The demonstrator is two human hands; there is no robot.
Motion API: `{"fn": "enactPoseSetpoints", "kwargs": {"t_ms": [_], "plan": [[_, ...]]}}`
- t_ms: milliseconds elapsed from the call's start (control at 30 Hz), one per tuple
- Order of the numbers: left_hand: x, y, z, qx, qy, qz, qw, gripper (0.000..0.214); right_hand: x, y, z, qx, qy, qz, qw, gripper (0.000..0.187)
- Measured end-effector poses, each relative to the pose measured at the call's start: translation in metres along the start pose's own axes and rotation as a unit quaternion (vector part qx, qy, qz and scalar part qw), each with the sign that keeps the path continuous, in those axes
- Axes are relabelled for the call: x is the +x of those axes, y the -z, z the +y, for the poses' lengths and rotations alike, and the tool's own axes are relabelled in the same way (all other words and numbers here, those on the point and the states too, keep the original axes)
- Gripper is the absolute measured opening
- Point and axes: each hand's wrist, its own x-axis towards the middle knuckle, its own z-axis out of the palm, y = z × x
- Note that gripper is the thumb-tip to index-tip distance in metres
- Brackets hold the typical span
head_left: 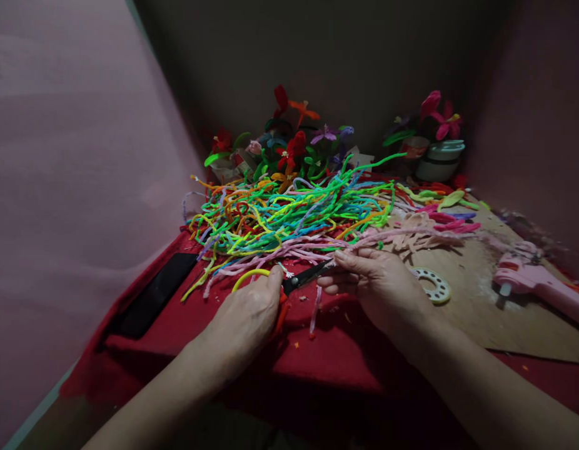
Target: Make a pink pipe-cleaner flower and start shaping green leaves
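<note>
My left hand (252, 315) is closed round the orange-red handles of a pair of scissors (304, 277), whose dark blades point right and up. My right hand (369, 275) pinches a pink pipe cleaner (314, 312) right at the blade tips; one end hangs down over the red cloth (346, 350). Just beyond both hands lies a big tangled heap of pipe cleaners (289, 215) in green, yellow, orange, blue and pink. A bent yellow pipe cleaner (247, 276) lies by my left thumb.
Pipe-cleaner flowers (294, 147) stand at the back, and more sit in a pot (439, 159) at back right. A brown board (486, 306) carries a pink glue gun (533, 281) and a white ring (432, 284). A black phone (153, 294) lies left. Walls close in.
</note>
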Motion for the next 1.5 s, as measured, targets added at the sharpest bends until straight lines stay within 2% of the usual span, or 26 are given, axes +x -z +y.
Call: {"fn": "enactPoseSetpoints", "kwargs": {"t_ms": [333, 600, 833, 1067, 1233, 1400, 1500], "plan": [[-0.003, -0.006, -0.002, 0.025, -0.004, -0.001, 1.0, 0.032, 0.0, 0.001, 0.0, 0.013, -0.025, -0.007, 1.0, 0.011], [-0.005, -0.009, -0.005, -0.044, -0.014, -0.024, 0.999, 0.018, 0.002, 0.001, 0.001, 0.056, 0.015, -0.003, 0.998, 0.007], [-0.005, -0.012, -0.006, -0.035, -0.007, 0.011, 0.999, 0.03, 0.001, 0.002, 0.003, 0.049, -0.007, -0.024, 0.998, 0.008], [-0.004, -0.002, 0.0, -0.006, 0.014, -0.022, 1.0, 0.032, 0.001, 0.001, 0.001, 0.049, -0.033, -0.019, 0.998, 0.012], [-0.003, -0.008, -0.004, -0.032, -0.006, -0.043, 0.999, 0.021, 0.001, 0.001, 0.0, 0.059, -0.05, -0.009, 0.997, 0.017], [-0.002, -0.009, -0.004, -0.036, -0.023, -0.014, 0.999, 0.027, 0.002, 0.001, 0.001, 0.053, -0.048, -0.018, 0.997, 0.012], [-0.001, -0.005, -0.001, -0.016, -0.019, -0.017, 1.0, 0.027, 0.001, 0.001, 0.001, 0.052, -0.051, -0.028, 0.997, 0.014]]}}
